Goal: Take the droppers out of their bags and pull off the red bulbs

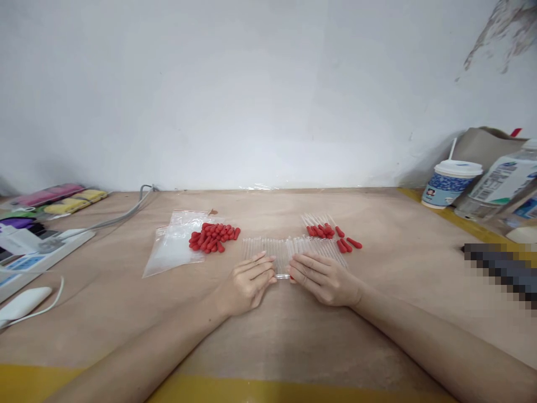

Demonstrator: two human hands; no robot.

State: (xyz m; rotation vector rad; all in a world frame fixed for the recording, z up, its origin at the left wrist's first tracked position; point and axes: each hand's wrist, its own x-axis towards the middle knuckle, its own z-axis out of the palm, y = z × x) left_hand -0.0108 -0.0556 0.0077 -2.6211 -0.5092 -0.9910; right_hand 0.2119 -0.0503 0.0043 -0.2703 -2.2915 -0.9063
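Note:
Between my two hands a clear glass dropper tube [283, 276] lies crosswise. My left hand [250, 282] is closed on its left end, fingers pressed together. A bit of red shows under the fingertips of my right hand [325, 278], which is closed on a red rubber bulb [292, 278] at the tube's other end; how far the tube sits in it is hidden. Just beyond both hands lies a row of bare glass tubes [268, 246], side by side. Behind its right part are several tubes with red bulbs fitted [321, 229].
A pile of loose red bulbs [213, 237] rests partly on clear plastic bags [174, 246]. A few separate bulbs [354, 243] lie at the right. A power strip [62, 249] with cables stands left; a paper cup [451, 183] and a bottle [499, 182] stand far right.

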